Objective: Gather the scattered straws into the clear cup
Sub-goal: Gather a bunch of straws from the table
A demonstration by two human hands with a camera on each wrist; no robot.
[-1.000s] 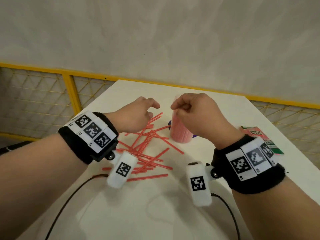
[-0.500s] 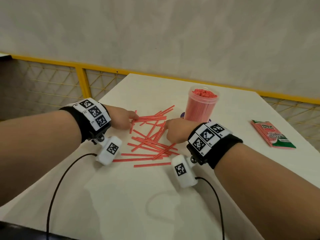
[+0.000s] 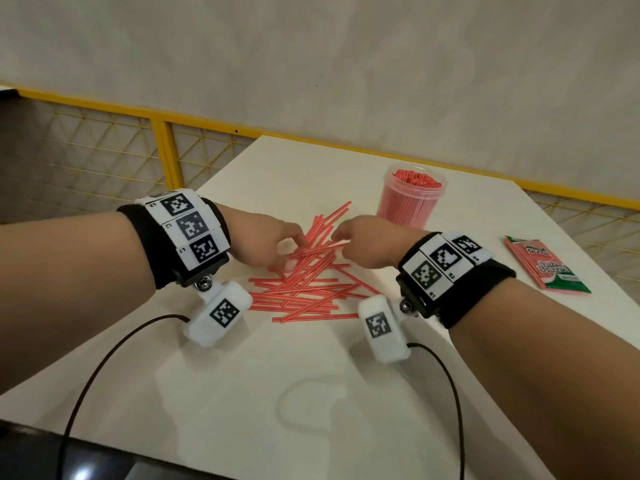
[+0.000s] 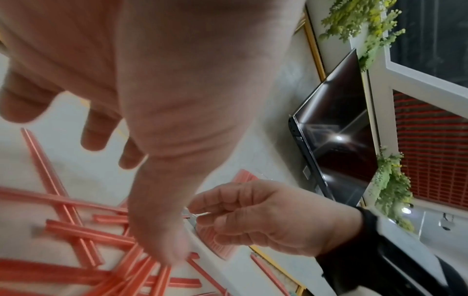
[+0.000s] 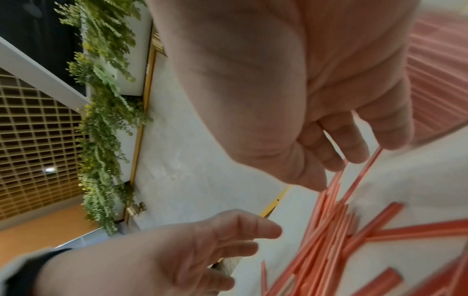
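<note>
Several red straws (image 3: 304, 292) lie crossed in a loose pile on the white table (image 3: 311, 393). The clear cup (image 3: 408, 206) stands upright behind the pile on the right, packed with red straws. My left hand (image 3: 289, 242) hangs over the pile's far left part, fingers loosely extended and thumb tip down on the straws (image 4: 76, 230). My right hand (image 3: 341, 237) is just right of it; thumb and index finger pinch a few straws (image 5: 329, 220) at their far ends. The two hands nearly meet.
A red and green packet (image 3: 547, 268) lies flat near the table's right edge. A yellow mesh railing (image 3: 166, 150) runs behind the table. Two black cables (image 3: 97, 375) trail from the wrist cameras toward the near edge.
Both hands came down from beside the cup onto the straw pile. Since half a second ago they have drawn together over its far part, and the right hand has closed on straws.
</note>
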